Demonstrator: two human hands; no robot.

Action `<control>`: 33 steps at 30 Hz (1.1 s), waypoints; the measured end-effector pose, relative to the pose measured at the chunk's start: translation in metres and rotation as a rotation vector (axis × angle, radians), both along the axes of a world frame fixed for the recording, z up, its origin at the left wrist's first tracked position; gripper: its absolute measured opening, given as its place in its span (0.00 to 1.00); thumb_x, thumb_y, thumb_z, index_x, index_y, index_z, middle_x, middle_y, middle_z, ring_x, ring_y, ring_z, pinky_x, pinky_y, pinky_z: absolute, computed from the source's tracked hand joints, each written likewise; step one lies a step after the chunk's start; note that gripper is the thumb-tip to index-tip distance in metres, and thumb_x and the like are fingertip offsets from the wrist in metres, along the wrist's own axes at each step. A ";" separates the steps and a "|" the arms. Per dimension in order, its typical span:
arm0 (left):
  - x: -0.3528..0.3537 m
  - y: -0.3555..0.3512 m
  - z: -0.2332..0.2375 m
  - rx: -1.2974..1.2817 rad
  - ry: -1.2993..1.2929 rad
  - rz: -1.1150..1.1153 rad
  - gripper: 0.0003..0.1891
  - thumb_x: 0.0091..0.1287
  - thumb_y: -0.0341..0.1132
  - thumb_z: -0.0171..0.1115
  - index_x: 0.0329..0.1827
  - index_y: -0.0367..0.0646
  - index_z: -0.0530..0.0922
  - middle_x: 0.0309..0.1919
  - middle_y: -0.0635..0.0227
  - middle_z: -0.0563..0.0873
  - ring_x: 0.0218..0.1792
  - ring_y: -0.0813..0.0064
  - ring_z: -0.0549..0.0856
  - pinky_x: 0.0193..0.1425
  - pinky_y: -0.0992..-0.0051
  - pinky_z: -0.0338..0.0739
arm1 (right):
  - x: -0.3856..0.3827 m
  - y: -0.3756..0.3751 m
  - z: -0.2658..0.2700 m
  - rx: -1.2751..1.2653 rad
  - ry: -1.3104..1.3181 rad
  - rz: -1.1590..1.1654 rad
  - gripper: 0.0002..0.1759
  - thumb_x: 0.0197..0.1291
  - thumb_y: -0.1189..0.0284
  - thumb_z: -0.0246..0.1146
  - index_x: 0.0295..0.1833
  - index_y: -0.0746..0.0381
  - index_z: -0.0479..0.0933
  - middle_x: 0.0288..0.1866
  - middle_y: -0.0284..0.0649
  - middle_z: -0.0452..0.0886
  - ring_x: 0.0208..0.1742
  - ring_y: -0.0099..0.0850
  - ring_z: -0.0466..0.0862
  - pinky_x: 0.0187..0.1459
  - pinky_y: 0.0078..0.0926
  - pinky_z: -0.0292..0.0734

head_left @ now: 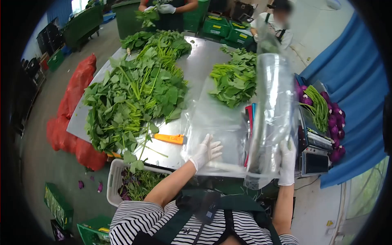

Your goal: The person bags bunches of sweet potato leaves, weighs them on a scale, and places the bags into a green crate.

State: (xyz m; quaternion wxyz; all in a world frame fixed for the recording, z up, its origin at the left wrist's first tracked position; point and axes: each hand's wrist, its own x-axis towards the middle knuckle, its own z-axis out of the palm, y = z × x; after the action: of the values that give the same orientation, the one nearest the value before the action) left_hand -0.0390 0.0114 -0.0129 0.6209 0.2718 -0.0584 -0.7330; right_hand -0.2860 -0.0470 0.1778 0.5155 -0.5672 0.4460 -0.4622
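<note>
My left hand (pixel 207 152), in a white glove, is open with fingers spread over a clear plastic sheet (pixel 220 116) near the table's front edge. On the right, my gloved right hand (pixel 287 161) grips the near side of a big roll of clear plastic film (pixel 271 106), which is tilted and partly blurred. An orange-handled tool (pixel 169 139) lies left of my left hand. Beside the roll are a red strip-like thing (pixel 249 118) and a blue one, both partly hidden. A bunch of leafy greens (pixel 234 79) rests just beyond the sheet.
A large heap of leafy greens (pixel 134 87) covers the left of the metal table (pixel 196 53). A white basket (pixel 114 183) stands below the front edge, red mesh sacks (pixel 77 102) at left. Purple vegetables (pixel 337 122) and a scale (pixel 315 162) sit right. Two people (pixel 167 16) work opposite.
</note>
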 end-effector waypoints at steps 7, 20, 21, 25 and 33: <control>-0.009 -0.028 0.105 -0.356 -0.205 -0.025 0.39 0.69 0.58 0.52 0.76 0.50 0.50 0.69 0.65 0.65 0.67 0.71 0.66 0.70 0.67 0.62 | 0.036 0.026 -0.012 0.037 0.176 0.160 0.32 0.59 0.75 0.63 0.69 0.69 0.63 0.56 0.39 0.77 0.52 0.24 0.76 0.54 0.20 0.71; -0.027 0.001 0.074 -0.311 0.037 -0.103 0.39 0.67 0.60 0.55 0.72 0.44 0.55 0.67 0.62 0.66 0.66 0.62 0.68 0.67 0.56 0.65 | 0.069 -0.007 -0.027 0.012 0.368 0.209 0.31 0.57 0.73 0.64 0.66 0.67 0.68 0.51 0.42 0.81 0.51 0.26 0.79 0.53 0.22 0.72; -0.027 0.001 0.082 -0.266 -0.021 -0.050 0.40 0.66 0.60 0.55 0.72 0.44 0.55 0.67 0.61 0.67 0.65 0.60 0.69 0.66 0.53 0.66 | 0.076 -0.012 -0.024 -0.084 0.454 0.268 0.31 0.57 0.71 0.64 0.66 0.67 0.67 0.54 0.45 0.80 0.55 0.29 0.78 0.56 0.23 0.71; -0.022 -0.008 0.093 -0.319 0.117 0.056 0.39 0.65 0.62 0.55 0.71 0.47 0.57 0.66 0.59 0.68 0.65 0.59 0.70 0.65 0.52 0.69 | 0.102 -0.026 0.024 -0.327 0.561 0.402 0.33 0.61 0.60 0.61 0.67 0.68 0.65 0.63 0.51 0.74 0.65 0.38 0.72 0.64 0.29 0.64; 0.012 -0.025 0.130 -0.216 0.279 0.341 0.38 0.62 0.67 0.54 0.67 0.50 0.63 0.59 0.63 0.73 0.61 0.64 0.73 0.68 0.58 0.66 | 0.085 -0.006 0.134 -1.106 0.920 0.568 0.16 0.54 0.63 0.65 0.44 0.61 0.78 0.40 0.45 0.80 0.44 0.42 0.80 0.46 0.36 0.76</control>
State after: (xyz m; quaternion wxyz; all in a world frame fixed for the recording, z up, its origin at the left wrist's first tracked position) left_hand -0.0271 -0.0132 0.1175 0.7630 0.1060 -0.0037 -0.6376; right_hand -0.2006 -0.0525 0.3121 0.0188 -0.9698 0.1573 -0.1856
